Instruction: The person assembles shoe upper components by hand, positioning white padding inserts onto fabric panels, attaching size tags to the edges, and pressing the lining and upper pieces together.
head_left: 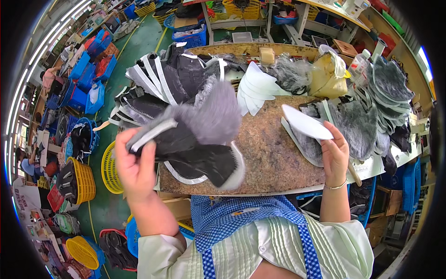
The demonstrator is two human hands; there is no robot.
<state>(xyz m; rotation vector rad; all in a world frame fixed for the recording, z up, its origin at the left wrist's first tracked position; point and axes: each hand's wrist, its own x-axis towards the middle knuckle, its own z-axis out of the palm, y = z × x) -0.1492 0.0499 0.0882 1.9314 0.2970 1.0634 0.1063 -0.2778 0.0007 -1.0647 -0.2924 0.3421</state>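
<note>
My left hand (135,160) pinches a furry grey and black fabric piece (197,149) by its white-banded edge. The piece is blurred by motion and hangs over the left part of the worktable (265,158). Between the fingers and thumb of my right hand (336,153) is a thin white oval sheet (306,122), tilted above the table's right part. Just below that sheet lies a stack of grey furry pieces (306,146). Farther back, several pale leaf-shaped sheets (254,89) are fanned out. A heap of black pieces with white strips (174,76) fills the far left.
At the back stand a yellowish bag-lined container (326,76), a tan block (267,56) and a clear bottle (358,63). More grey furry pieces (388,81) are piled at the right. Left of the table are a yellow basket (110,167) and several blue crates (95,97).
</note>
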